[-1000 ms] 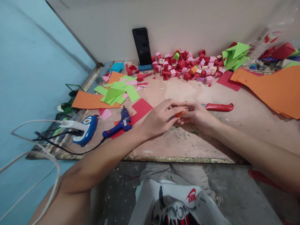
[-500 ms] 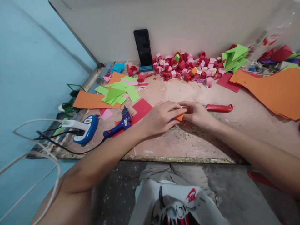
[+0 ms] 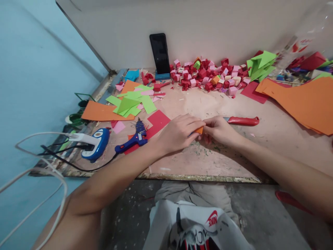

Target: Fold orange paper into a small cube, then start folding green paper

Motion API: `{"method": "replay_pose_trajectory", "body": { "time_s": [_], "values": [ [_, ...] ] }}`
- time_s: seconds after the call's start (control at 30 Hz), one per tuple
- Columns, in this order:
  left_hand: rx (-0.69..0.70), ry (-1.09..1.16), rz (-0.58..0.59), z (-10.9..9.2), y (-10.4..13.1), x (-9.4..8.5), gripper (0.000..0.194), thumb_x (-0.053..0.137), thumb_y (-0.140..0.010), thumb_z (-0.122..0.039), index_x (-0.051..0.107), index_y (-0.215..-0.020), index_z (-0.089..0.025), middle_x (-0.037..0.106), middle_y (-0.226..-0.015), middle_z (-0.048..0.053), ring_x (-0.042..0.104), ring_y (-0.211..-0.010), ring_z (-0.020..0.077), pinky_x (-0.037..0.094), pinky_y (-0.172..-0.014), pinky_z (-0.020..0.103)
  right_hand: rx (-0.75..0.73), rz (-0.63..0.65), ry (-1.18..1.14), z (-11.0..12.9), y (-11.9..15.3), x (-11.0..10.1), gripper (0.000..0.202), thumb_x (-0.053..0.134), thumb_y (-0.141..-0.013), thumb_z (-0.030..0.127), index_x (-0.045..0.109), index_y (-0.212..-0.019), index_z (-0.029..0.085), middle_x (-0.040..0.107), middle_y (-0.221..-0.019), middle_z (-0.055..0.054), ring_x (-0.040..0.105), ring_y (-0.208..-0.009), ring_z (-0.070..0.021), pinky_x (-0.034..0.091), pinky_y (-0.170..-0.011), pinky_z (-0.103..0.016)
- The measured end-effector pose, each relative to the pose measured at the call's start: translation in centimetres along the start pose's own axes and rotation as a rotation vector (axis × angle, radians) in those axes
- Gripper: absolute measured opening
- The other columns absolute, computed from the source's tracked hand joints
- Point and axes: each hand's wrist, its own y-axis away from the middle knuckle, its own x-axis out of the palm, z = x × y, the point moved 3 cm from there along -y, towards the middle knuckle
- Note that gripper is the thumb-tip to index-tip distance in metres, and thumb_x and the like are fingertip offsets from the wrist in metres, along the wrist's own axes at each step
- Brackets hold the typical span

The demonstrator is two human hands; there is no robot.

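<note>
Over the middle of the table, my left hand [image 3: 182, 130] is closed around a small orange paper piece [image 3: 199, 130], which my fingers mostly cover. My right hand [image 3: 217, 129] pinches the right side of the same piece, fingertips meeting those of the left. A speck of blue shows beside the orange, too small to make out. Just beyond my right hand lies a knife with a red handle [image 3: 243, 121], its blade partly hidden by the hand. Left of my left hand is a blue glue gun [image 3: 135, 137], resting by a red paper sheet [image 3: 158, 121].
Behind the hands lies a heap of small red and pink paper cubes [image 3: 205, 74] beside a propped phone [image 3: 159, 53]. Green paper strips [image 3: 130, 104] lie left, large orange sheets [image 3: 301, 100] right. A blue power socket [image 3: 100, 144] with cables sits at the left edge.
My right hand has shifted slightly lower, its fingers now pinching closer at the orange piece's edge. The left hand keeps its hold. The other things stay put.
</note>
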Motion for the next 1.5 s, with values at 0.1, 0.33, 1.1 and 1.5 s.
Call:
{"method": "replay_pose_trajectory", "body": {
  "time_s": [0.1, 0.33, 1.1, 1.5],
  "values": [
    [0.011, -0.014, 0.006, -0.27, -0.09, -0.08, 0.027, 0.064, -0.103, -0.02, 0.067, -0.13, -0.019, 0.078, -0.123, 0.012, 0.072, -0.115, 0.027, 0.057, -0.098, 0.045, 0.024, 0.013, -0.038, -0.06, 0.01, 0.07, 0.018, 0.062, -0.08, 0.018, 0.078, -0.071, 0.016, 0.074, -0.06, -0.007, 0.064, -0.045, -0.0143, 0.05, -0.044, -0.022],
    [0.009, -0.048, 0.004, -0.25, -0.06, 0.03, 0.028, 0.063, -0.103, -0.02, 0.067, -0.131, -0.018, 0.077, -0.124, 0.012, 0.071, -0.115, 0.0273, 0.057, -0.097, 0.044, 0.071, -0.016, -0.072, -0.09, -0.12, 0.11, 0.015, 0.067, -0.078, 0.017, 0.081, -0.073, 0.016, 0.074, -0.058, -0.008, 0.073, -0.052, -0.0187, 0.057, -0.048, -0.023],
    [-0.088, 0.046, -0.126, 0.29, -0.17, -0.47, 0.027, 0.066, -0.097, -0.012, 0.069, -0.123, -0.02, 0.078, -0.121, 0.01, 0.071, -0.112, 0.0243, 0.058, -0.099, 0.04, 0.054, -0.079, -0.282, 0.08, -0.05, -0.36, 0.02, 0.087, -0.084, 0.038, 0.088, -0.087, 0.018, 0.083, -0.078, -0.013, 0.08, -0.069, -0.0226, 0.063, -0.062, -0.028],
    [-0.084, 0.053, -0.139, 0.16, -0.19, -0.4, 0.027, 0.068, -0.098, -0.012, 0.069, -0.124, -0.019, 0.078, -0.12, 0.01, 0.071, -0.112, 0.0241, 0.058, -0.098, 0.041, 0.054, -0.133, -0.262, 0.19, -0.01, -0.18, 0.018, 0.087, -0.081, 0.033, 0.088, -0.086, 0.016, 0.082, -0.075, -0.012, 0.079, -0.067, -0.021, 0.063, -0.063, -0.027]
  ]
}}
